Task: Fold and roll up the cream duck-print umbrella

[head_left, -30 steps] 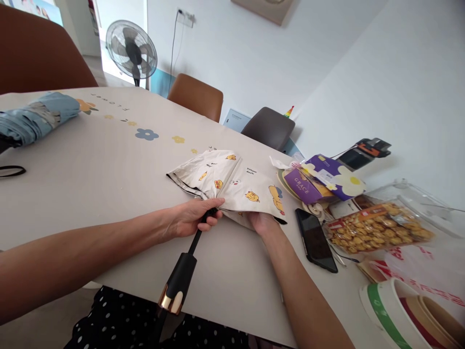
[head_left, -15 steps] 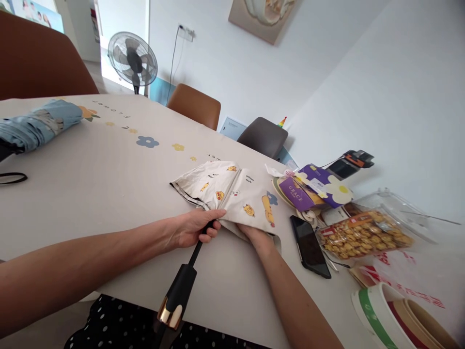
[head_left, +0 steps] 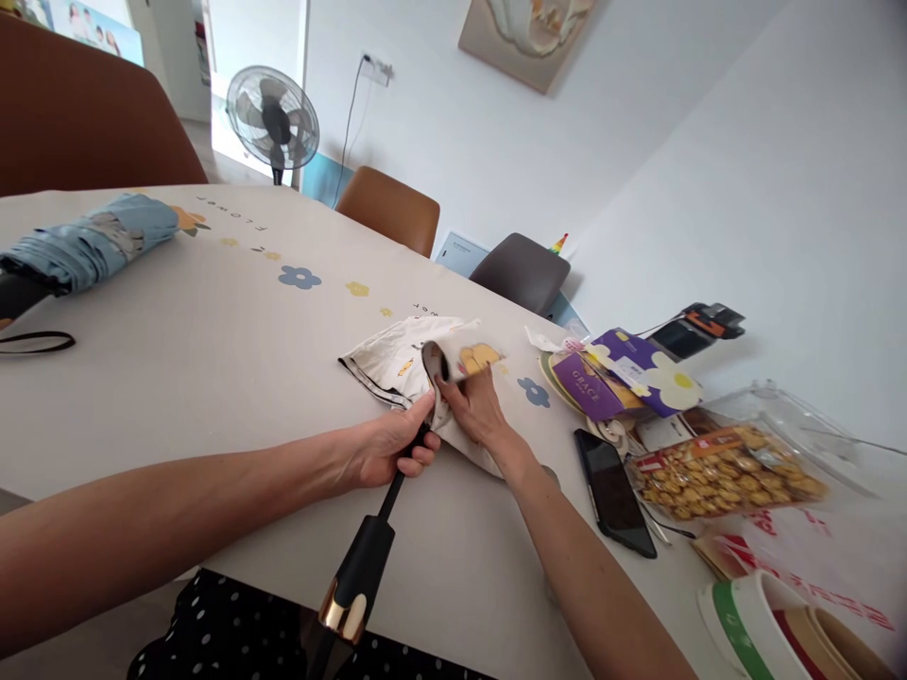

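- Left hand clenches the umbrella shaft; the handle points back over the table edge.
- Right hand, just beyond it, pinches the canopy.

a folded blue umbrella is lying at the far left of the table, with a black strap loop sitting just beside it. on the right a dark phone is resting next to a clear snack bag and a purple pack. a fan is standing past the far edge, near a brown chair.
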Available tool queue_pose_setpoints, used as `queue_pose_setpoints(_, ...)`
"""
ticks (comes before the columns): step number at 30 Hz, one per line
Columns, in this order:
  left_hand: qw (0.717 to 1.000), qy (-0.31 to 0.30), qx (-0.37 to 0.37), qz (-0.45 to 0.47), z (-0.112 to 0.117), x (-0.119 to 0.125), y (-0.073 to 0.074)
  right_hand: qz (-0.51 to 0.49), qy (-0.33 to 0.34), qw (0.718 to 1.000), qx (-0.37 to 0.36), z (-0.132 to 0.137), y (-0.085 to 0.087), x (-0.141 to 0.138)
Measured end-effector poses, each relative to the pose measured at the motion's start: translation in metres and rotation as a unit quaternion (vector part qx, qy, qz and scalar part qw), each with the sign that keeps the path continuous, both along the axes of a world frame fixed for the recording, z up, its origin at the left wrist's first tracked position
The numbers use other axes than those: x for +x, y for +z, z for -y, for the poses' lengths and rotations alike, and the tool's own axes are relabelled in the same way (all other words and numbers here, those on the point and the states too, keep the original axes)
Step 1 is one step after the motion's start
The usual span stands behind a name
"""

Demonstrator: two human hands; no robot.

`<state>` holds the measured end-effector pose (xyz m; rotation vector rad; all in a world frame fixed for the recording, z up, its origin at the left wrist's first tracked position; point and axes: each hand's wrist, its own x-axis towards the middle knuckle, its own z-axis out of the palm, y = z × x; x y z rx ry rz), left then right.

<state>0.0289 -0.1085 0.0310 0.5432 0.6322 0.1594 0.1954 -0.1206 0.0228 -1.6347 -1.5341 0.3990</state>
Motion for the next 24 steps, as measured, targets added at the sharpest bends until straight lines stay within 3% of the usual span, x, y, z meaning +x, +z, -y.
queue_pose_setpoints(3,1.000,-0.003,-0.011,0.003,0.000,0.001,0.000,0.159,0.041,0.986,0.005,-0.014,0.013,-0.005)
queue_pose_setpoints(5,1.000,-0.010,-0.018,0.008,-0.001,0.002,0.001,0.213,0.065,0.975,-0.017,-0.022,0.020,-0.005)
queue_pose_setpoints(13,0.997,-0.034,-0.006,0.072,-0.002,-0.003,-0.001,0.262,0.089,0.957,-0.086,-0.037,0.027,-0.008)
queue_pose_setpoints(20,1.000,-0.008,-0.010,0.021,0.000,-0.001,-0.001,0.379,0.144,0.893,-0.195,-0.050,0.033,-0.028)
queue_pose_setpoints(24,1.000,0.010,-0.022,0.007,-0.001,0.002,0.001,0.388,0.176,0.876,-0.224,-0.062,0.029,-0.038)
